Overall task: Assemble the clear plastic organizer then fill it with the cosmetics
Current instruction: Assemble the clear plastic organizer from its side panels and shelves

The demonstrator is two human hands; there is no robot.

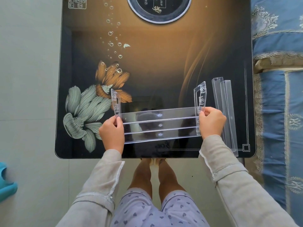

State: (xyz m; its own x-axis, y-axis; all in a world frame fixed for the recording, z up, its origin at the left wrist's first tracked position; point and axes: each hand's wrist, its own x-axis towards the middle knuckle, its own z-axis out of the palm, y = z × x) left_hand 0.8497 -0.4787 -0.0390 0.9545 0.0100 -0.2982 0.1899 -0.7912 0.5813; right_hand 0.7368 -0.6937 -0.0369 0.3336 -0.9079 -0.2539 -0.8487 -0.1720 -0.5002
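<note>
A part-built clear plastic organizer (160, 124) rests near the front edge of the dark floral table (147, 71). It has stepped long shelf strips joined between a left side panel (116, 102) and a right side panel (200, 94). My left hand (112, 132) grips the left panel's near end. At the other end, my right hand (211, 122) pinches the bottom of the right panel where it meets the shelves. Two loose clear shelf strips (227, 115) lie side by side to the right. No cosmetics are in view.
The table's front edge runs just below the organizer, with my legs under it. A blue patterned bedspread (278, 95) borders the table's right side. A round printed disc (159, 9) sits at the table's far middle. A turquoise object (6, 182) lies on the floor at left.
</note>
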